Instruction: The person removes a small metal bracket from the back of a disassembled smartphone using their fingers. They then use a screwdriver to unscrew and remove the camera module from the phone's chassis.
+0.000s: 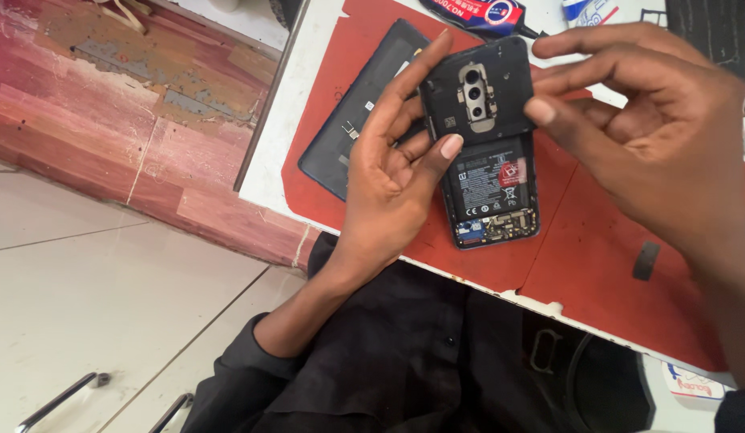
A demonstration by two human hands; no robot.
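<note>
An opened smartphone (491,188) lies with its back removed, its black battery and a camera module showing. My left hand (392,164) cups the phone's left edge, thumb on the battery's upper left. My right hand (653,136) pinches the phone's upper right corner beside the black plate around the camera. The phone's dark back cover (352,120) lies flat to the left, partly under my left hand.
A red work mat (581,265) covers the white table (280,152). A small dark strip (646,261) lies on the mat at right. A glue tube (488,14) rests at the far edge. Left of the table are tiled floor and a worn reddish surface.
</note>
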